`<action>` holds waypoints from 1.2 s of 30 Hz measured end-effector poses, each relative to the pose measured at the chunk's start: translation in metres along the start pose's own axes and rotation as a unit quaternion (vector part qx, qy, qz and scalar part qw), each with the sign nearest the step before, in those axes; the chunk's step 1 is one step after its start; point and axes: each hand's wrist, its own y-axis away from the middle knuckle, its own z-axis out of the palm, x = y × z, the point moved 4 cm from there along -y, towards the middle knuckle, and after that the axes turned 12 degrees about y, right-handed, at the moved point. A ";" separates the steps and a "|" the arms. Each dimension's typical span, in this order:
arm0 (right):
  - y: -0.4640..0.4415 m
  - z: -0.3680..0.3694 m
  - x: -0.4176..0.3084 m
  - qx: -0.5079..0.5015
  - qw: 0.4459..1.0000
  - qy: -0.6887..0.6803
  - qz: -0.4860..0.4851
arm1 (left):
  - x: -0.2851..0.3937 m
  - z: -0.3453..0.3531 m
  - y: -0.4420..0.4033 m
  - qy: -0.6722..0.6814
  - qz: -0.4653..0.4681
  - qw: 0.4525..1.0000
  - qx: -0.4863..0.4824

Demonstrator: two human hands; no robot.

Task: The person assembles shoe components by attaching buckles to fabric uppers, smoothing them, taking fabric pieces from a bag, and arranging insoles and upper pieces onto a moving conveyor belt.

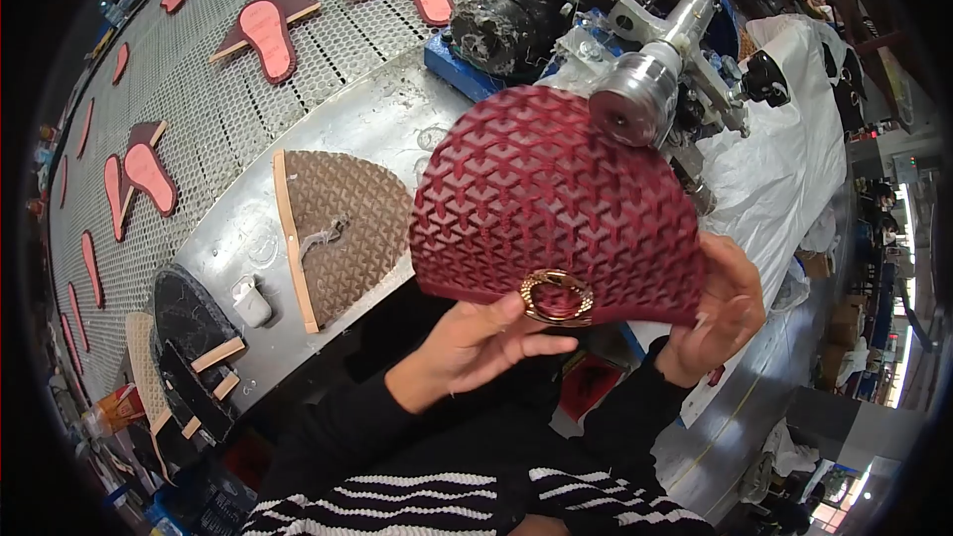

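A dark red shoe upper (pixel 536 189) with a woven-look pattern is held up in front of me. A gold oval buckle (pixel 557 296) sits at the middle of its lower edge. My left hand (pixel 472 347) grips that edge beside the buckle, thumb on the front face and fingers underneath. At the right corner, my right hand (pixel 723 308) has its fingers curled around the edge and is slightly blurred. Behind the upper's top right part stands a machine with a round metal head (pixel 635 94); whether they touch, I cannot tell.
A brown patterned upper (pixel 347 228) lies on the metal table (pixel 223 238), near a white earbud case (pixel 251 300). Black pieces (pixel 194 337) rest at its left end. Pink insoles (pixel 266 38) with uppers sit on a mesh conveyor (pixel 328 40). White sheeting (pixel 794 149) hangs at right.
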 end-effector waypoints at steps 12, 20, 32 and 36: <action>0.044 -0.006 0.024 -0.028 0.993 -0.033 0.110 | -0.001 -0.003 -0.007 0.322 0.044 0.942 -0.083; 0.075 0.069 0.007 -0.396 0.910 -0.125 0.011 | 0.014 0.021 0.001 0.372 0.066 0.919 -0.115; 0.219 0.221 0.022 -0.587 0.777 -0.226 0.017 | 0.154 0.073 0.136 -0.168 0.409 0.897 0.000; 0.244 0.235 0.037 -0.627 0.767 -0.135 -0.017 | 0.229 0.148 0.251 -0.343 0.586 0.732 0.064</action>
